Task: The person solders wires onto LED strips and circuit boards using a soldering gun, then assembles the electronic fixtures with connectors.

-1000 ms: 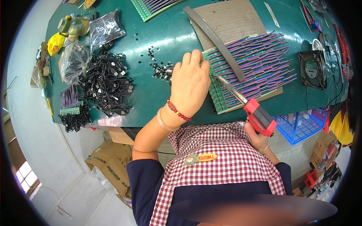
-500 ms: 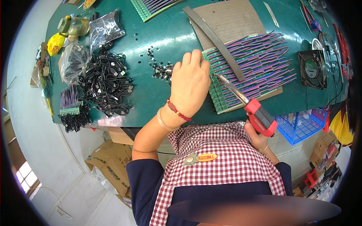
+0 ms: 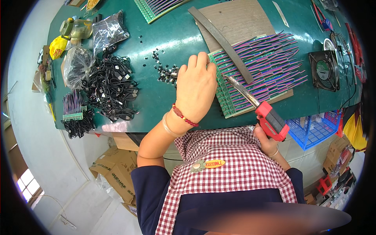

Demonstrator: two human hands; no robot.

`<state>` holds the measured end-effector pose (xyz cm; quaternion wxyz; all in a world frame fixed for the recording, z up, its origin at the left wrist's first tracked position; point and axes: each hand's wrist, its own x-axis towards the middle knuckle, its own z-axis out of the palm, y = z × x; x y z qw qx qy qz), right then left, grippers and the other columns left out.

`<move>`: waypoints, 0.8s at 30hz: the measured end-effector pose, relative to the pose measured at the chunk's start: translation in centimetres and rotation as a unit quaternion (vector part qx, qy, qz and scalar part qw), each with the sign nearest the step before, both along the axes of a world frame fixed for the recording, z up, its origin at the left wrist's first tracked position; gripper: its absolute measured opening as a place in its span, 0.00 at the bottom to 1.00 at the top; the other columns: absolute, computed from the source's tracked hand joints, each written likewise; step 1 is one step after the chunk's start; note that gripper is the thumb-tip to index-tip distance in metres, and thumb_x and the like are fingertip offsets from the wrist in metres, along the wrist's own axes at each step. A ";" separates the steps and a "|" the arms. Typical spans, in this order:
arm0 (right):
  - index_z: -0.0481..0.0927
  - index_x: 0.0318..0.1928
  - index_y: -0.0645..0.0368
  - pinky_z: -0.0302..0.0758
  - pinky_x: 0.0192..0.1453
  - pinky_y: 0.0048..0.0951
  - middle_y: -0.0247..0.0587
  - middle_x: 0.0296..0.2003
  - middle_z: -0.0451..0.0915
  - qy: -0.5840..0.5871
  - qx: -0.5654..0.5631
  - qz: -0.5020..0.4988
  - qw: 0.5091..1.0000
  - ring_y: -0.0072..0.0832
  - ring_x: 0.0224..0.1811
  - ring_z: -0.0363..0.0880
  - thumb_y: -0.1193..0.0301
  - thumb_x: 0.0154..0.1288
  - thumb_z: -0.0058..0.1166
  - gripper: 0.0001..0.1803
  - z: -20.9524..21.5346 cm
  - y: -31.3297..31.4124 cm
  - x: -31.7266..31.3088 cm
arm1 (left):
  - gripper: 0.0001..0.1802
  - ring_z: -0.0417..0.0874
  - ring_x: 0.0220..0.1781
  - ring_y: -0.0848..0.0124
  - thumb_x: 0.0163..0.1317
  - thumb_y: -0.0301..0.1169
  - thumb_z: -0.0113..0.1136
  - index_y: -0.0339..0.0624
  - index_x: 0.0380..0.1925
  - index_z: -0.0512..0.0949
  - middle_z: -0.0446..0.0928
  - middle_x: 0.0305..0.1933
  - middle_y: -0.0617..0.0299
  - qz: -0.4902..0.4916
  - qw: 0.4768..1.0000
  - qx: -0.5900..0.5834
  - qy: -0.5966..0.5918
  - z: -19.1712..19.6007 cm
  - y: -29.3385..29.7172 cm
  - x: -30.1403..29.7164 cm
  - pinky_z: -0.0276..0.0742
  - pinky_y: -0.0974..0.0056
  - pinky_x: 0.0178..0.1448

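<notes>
My right hand grips a red and black soldering iron. The iron's metal tip points up and left, reaching the green circuit board panel near its left side. Rows of purple, pink and black wires run from the panel to the right. My left hand is at the panel's left edge, its fingers bent and drawn together. Its fingertips are hidden behind the back of the hand, so what they pinch does not show. A flat grey metal bar lies across the wires. Small black components are scattered left of my left hand.
Black cables lie heaped at the left, beside plastic bags and wired small boards. A brown board sits under the panel. On the right are a black fan and, below the table edge, a blue basket.
</notes>
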<state>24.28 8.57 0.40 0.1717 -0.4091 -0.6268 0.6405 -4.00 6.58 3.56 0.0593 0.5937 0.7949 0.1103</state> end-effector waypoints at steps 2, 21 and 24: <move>0.76 0.43 0.64 0.71 0.36 0.25 0.35 0.32 0.77 0.005 -0.014 -0.004 1.000 0.22 0.32 0.74 0.78 0.58 0.56 0.11 -0.1 -0.1 0.2 | 0.06 0.72 0.41 0.64 0.45 0.25 0.59 0.39 0.26 0.75 0.70 0.39 0.61 0.001 1.000 0.004 0.008 -0.1 -0.1 0.1 0.71 0.61 0.40; 0.66 0.53 0.66 0.68 0.29 0.24 0.36 0.25 0.71 0.029 0.038 0.008 0.999 0.20 0.24 0.68 0.76 0.61 0.51 0.19 -0.3 -0.2 -0.2 | 0.04 0.73 0.40 0.63 0.46 0.24 0.60 0.38 0.24 0.75 0.71 0.39 0.60 0.018 0.997 0.058 -0.055 -0.1 -0.5 -0.5 0.71 0.60 0.42; 0.64 0.53 0.67 0.67 0.28 0.25 0.36 0.23 0.69 0.071 -0.002 -0.044 0.997 0.21 0.22 0.65 0.76 0.62 0.50 0.19 0.5 0.3 -1.0 | 0.11 0.76 0.43 0.59 0.48 0.22 0.60 0.38 0.34 0.73 0.71 0.43 0.55 0.053 0.987 0.075 -0.132 1.4 -2.6 -1.8 0.74 0.61 0.45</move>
